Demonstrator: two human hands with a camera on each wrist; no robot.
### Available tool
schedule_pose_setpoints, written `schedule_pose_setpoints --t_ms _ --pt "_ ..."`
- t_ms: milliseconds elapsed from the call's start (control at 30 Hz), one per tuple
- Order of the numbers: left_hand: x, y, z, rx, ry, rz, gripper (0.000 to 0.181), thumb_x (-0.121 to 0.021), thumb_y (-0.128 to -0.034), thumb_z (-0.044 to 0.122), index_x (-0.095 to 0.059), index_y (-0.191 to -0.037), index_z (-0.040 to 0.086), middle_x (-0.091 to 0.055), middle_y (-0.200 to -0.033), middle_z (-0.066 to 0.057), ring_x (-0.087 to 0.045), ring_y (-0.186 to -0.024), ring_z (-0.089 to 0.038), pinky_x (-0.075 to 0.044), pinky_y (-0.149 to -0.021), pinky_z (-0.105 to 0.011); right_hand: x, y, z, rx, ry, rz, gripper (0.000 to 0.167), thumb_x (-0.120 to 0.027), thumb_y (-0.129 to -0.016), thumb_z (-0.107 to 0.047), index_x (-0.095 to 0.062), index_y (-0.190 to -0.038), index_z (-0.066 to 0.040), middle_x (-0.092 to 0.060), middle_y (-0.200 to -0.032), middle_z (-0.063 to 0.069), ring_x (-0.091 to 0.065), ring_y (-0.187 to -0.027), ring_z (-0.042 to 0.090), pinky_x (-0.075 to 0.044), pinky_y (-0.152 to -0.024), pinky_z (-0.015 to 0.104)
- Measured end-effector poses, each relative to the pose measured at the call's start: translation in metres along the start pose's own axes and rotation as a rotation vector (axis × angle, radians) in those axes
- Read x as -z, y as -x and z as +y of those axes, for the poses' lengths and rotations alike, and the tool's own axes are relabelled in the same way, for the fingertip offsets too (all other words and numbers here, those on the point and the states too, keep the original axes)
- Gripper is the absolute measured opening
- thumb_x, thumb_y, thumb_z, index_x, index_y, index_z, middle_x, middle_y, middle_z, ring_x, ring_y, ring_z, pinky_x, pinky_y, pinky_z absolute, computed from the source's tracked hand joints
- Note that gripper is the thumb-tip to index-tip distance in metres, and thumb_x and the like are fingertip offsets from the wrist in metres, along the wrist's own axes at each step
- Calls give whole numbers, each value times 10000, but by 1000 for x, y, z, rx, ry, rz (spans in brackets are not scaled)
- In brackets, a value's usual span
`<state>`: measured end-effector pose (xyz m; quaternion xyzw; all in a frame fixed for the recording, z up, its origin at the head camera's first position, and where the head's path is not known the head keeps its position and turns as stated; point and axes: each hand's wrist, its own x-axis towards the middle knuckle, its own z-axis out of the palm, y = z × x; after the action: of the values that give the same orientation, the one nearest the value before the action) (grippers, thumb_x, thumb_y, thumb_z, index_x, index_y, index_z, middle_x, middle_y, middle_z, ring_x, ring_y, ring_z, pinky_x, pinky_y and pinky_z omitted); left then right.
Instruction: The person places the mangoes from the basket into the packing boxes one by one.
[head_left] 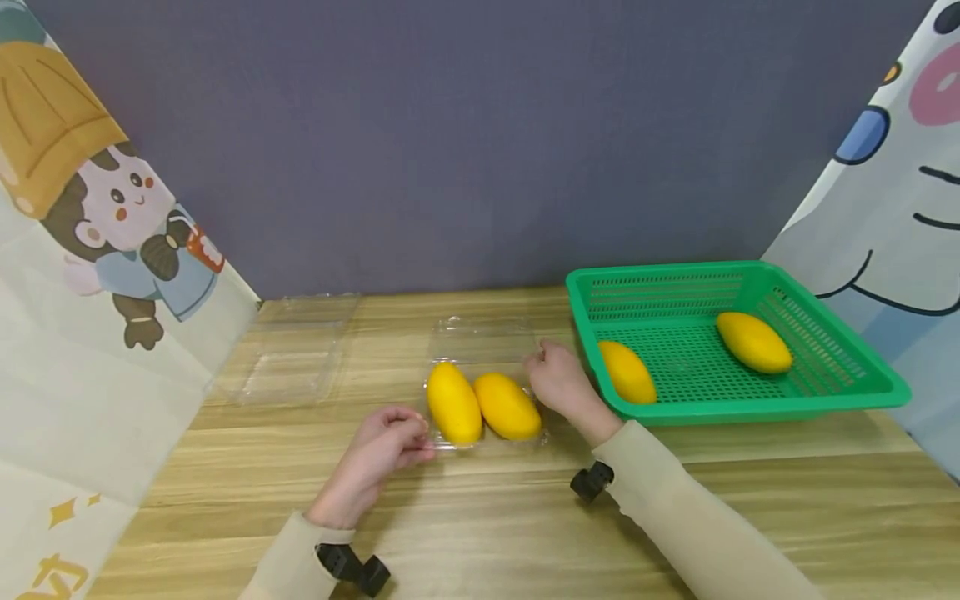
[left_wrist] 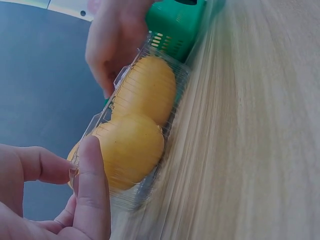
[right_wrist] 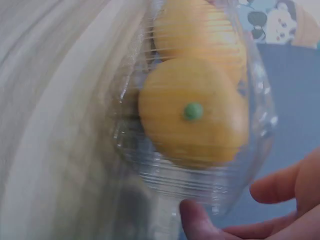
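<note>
Two yellow mangoes (head_left: 453, 403) lie side by side in a clear plastic clamshell box (head_left: 450, 447), whose lid (head_left: 483, 340) is folded back behind it. My left hand (head_left: 386, 443) pinches the box rim at its near left corner; thumb and fingertip meet there in the left wrist view. At the right side of the box, near the lid's edge, is my right hand (head_left: 561, 382). Its thumb and a finger (right_wrist: 277, 187) stand apart in the right wrist view, close to the plastic. A green stem spot (right_wrist: 193, 111) shows on one mango.
A green plastic basket (head_left: 750, 408) stands to the right with a mango (head_left: 753, 342) at its far right and another (head_left: 628, 372) at its left side. A second clear box (head_left: 288, 354) lies open at the left. Behind the wooden table rises a grey panel (head_left: 420, 150).
</note>
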<state>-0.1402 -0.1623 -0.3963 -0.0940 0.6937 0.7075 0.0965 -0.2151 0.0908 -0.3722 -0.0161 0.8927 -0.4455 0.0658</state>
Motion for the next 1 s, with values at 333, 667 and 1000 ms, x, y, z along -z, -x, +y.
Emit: schedule_pose_setpoints --t_ms 333,667,1000 --pt "4 -3 1 6 0 6 182 -594 -884 -44 -541 -1054 -81 -605 -919 -174 -630 -754 -211 -622 -722 -312 -11 -14 16 -159 -446 59 313 -449 -1073 -132 -531 -1276 92 -569 -864 137 -526 -703 196 -490 -629 270" --pt "11 -9 5 31 -27 -82 219 -593 -885 -13 -511 -1074 -84 -586 -916 -167 -627 -756 -216 -625 -738 -328 -17 -20 23 -172 -671 107 185 -476 -1060 -105 -527 -1142 53 -488 -744 38 -423 -579 116 -405 -506 205" --pt "19 -17 4 70 10 -215 172 -597 -886 -7 -488 -1018 -15 -583 -906 -144 -640 -752 -203 -628 -769 -352 -22 -25 33 -105 -729 140 185 -513 -1046 -88 -487 -1173 44 -490 -729 26 -422 -563 107 -399 -483 187"
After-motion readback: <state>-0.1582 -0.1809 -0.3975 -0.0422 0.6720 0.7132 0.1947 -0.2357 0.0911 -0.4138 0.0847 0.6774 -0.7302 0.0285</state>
